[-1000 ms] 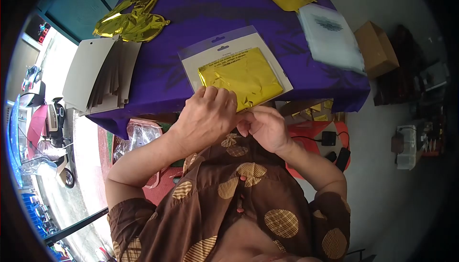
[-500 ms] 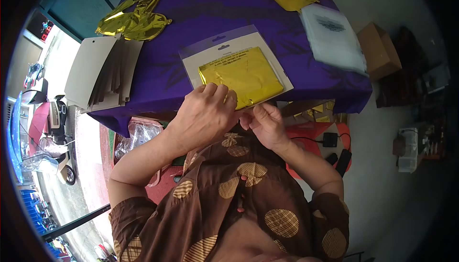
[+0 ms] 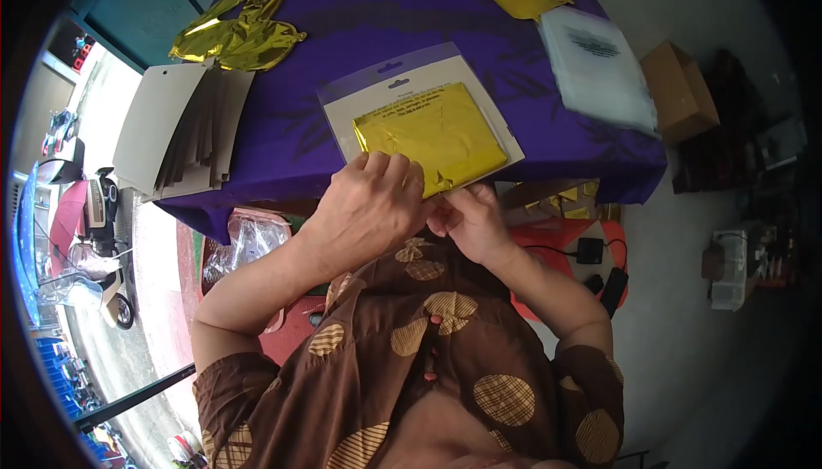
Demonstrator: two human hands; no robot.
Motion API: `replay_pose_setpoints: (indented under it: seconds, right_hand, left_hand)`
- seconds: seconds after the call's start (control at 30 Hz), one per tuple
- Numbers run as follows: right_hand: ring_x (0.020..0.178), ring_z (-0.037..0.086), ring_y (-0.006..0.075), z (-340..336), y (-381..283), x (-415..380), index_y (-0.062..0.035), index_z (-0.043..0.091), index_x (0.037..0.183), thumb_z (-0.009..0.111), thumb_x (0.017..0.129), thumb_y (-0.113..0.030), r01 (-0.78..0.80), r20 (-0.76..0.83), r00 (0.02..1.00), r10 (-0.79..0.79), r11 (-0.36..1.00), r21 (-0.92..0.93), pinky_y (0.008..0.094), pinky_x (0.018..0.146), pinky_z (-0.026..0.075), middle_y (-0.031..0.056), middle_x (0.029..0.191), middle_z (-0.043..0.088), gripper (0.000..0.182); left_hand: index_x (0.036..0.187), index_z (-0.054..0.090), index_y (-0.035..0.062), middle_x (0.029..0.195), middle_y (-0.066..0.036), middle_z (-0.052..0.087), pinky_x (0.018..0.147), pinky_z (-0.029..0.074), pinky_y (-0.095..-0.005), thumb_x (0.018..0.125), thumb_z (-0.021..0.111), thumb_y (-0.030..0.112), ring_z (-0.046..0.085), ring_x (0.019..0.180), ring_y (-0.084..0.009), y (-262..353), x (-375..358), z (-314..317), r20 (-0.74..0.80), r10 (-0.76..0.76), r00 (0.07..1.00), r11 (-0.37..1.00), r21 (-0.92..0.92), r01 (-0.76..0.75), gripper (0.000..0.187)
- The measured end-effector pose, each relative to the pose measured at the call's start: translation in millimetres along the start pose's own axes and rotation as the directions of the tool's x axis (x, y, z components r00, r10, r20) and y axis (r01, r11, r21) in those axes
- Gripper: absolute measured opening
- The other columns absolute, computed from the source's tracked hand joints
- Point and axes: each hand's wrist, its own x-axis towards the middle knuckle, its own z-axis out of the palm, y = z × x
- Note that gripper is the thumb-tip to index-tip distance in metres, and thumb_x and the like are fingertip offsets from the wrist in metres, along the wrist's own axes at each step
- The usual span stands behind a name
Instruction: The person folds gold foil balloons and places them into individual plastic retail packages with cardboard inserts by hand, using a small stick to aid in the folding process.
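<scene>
A clear plastic bag (image 3: 336, 97) with a hang hole lies at the table's near edge. Inside it are a white card (image 3: 461, 75) and a folded gold foil balloon (image 3: 445, 135), with printed text showing over the gold. My left hand (image 3: 374, 198) is closed, fingers curled over the bag's near left edge. Beside it, my right hand (image 3: 469, 216) pinches the near edge from below, thumb and fingers together. The two hands almost touch, and the fingertips of both are partly hidden.
On the purple-covered table (image 3: 282, 139), a stack of cards (image 3: 163, 127) stands at left and a pile of clear bags (image 3: 595, 67) at right. Gold foil balloons (image 3: 257, 45) lie at the far side. A cardboard box (image 3: 681, 92) is to the right; a red bag (image 3: 548, 242) is below.
My right hand's thumb has tucked inward under the bag's near edge. My left hand and the bag stay nearly where they were.
</scene>
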Motion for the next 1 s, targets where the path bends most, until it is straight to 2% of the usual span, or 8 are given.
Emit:
replay_pose_setpoints:
  seconds: [0.1,0.27,0.47,1.0]
  right_hand:
    - [0.059,0.06,0.0136,9.5,1.4,0.1,-0.0052,0.066,0.102,0.052,0.102,-0.02,0.038,-0.025,0.999,-0.041,0.995,-0.092,0.0273,0.051,0.044,0.0064,0.079,0.067,0.021]
    - [0.061,0.062,0.0141,14.7,-2.5,-3.6,-0.0049,0.066,0.101,0.051,0.102,-0.019,-0.008,-0.048,0.999,0.001,0.99,-0.143,0.0266,0.051,0.045,0.0073,0.078,0.067,0.021]
    - [0.064,0.064,0.0121,11.0,0.0,-3.3,-0.0027,0.067,0.101,0.05,0.104,-0.021,0.005,-0.005,1.0,-0.005,0.99,-0.14,0.0241,0.055,0.049,0.0069,0.08,0.069,0.025]
    - [0.065,0.064,0.0113,14.1,-3.0,-4.3,-0.0041,0.068,0.1,0.05,0.103,-0.02,-0.03,-0.023,0.999,0.027,0.989,-0.144,0.0236,0.055,0.048,0.0057,0.081,0.069,0.024]
  left_hand:
    - [0.092,0.059,-0.0011,0.074,-0.007,0.05,0.059,0.047,-0.0342,0.072,0.076,0.023,0.056,0.066,-0.0217,-1.6,-2.6,1.9,0.006,0.0,1.0,1.0,0.023,-0.001,0.036]
    - [0.093,0.06,-0.0023,0.077,-0.008,0.051,0.062,0.048,-0.0347,0.069,0.076,0.024,0.056,0.069,-0.0229,-1.3,-8.6,13.3,-0.034,-0.016,0.999,0.998,0.061,0.018,0.039]
    - [0.095,0.059,-0.001,0.083,-0.011,0.052,0.07,0.049,-0.0372,0.07,0.074,0.021,0.056,0.077,-0.0263,8.6,-11.2,15.6,-0.119,-0.139,0.983,0.99,-0.01,0.138,0.036]
    - [0.103,0.06,-0.0019,0.086,-0.013,0.054,0.081,0.047,-0.0417,0.077,0.07,0.023,0.056,0.082,-0.0296,18.7,-7.4,14.8,-0.095,-0.29,0.952,0.957,-0.039,0.287,0.038]
